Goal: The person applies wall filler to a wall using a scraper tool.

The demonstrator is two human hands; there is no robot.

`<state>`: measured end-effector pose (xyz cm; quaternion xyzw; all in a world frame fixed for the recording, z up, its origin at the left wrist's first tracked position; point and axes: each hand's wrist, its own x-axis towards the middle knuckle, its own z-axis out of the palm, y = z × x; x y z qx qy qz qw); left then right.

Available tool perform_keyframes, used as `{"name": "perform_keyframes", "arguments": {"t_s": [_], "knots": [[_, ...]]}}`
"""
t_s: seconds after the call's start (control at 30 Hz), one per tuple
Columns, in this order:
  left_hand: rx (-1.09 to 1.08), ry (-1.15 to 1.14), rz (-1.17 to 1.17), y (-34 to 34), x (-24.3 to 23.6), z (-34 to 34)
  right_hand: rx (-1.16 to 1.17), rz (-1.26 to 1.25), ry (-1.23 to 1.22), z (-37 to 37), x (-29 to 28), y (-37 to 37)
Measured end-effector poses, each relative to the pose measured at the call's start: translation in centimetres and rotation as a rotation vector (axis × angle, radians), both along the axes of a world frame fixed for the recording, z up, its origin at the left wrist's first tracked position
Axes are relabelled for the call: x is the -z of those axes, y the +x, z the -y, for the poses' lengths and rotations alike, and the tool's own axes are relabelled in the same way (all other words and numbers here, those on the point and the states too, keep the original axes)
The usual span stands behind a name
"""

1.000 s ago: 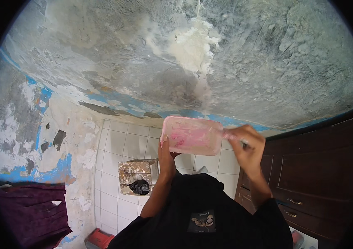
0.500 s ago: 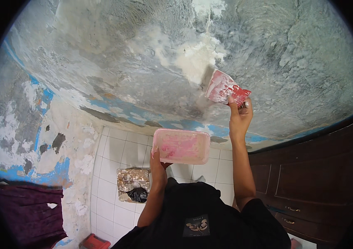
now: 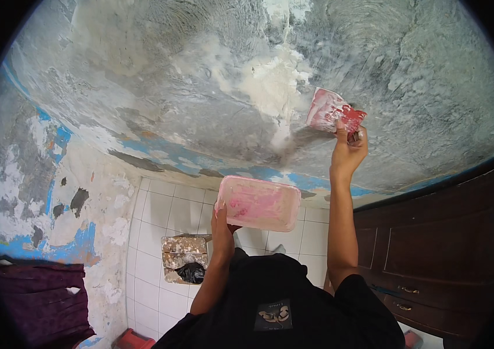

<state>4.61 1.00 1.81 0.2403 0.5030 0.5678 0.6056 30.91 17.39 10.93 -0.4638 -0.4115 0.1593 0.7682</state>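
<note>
My right hand [image 3: 349, 152] grips a red putty knife [image 3: 333, 110] by its handle end; its broad blade is smeared with white putty and points left. The blade is close to the grey wall [image 3: 200, 104], just right of a cream-white putty patch [image 3: 276, 87]; whether it touches cannot be made out. Lower down, my left hand [image 3: 222, 232] holds a pale pink rectangular plastic tub [image 3: 261, 203] by its left side. A thin pinkish layer of putty coats the inside of the tub.
Below stands a putty-spattered wooden stool [image 3: 183, 251] with a black plastic bag [image 3: 191, 272] on it, on white floor tiles [image 3: 148, 256]. A dark wooden cabinet [image 3: 433, 244] is at right, a purple curtain [image 3: 37, 296] at lower left, a red plastic object [image 3: 133, 340] near the bottom.
My right hand has moved the putty knife up and right, away from the patch. A whitish streak now shows below the patch. The tub has shifted slightly right and tilted.
</note>
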Motion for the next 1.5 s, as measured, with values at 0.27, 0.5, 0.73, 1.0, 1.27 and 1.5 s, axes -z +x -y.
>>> {"name": "perform_keyframes", "arguments": {"t_s": [0.27,0.5,0.73,1.0,1.27,1.5], "knots": [[-0.025,0.001,0.019,0.0,0.6,0.6,-0.207,0.126,-0.068,3.7,-2.7,1.2],[-0.011,-0.011,0.004,0.3,1.0,0.3,-0.2,0.926,-0.157,1.6,-4.5,-0.6],[-0.024,0.0,0.038,-0.2,0.7,0.0,0.105,1.121,-0.011,0.6,-10.0,-1.4],[-0.062,0.024,0.065,-0.9,1.5,0.2,0.268,1.105,0.233,1.7,-18.2,-0.6],[-0.008,0.01,0.054,0.0,1.4,0.6,-0.309,0.08,-0.068,3.6,-8.3,0.1],[0.038,-0.005,-0.001,0.4,0.6,0.5,-0.363,-0.126,-0.063,1.2,1.7,-3.2]]}}
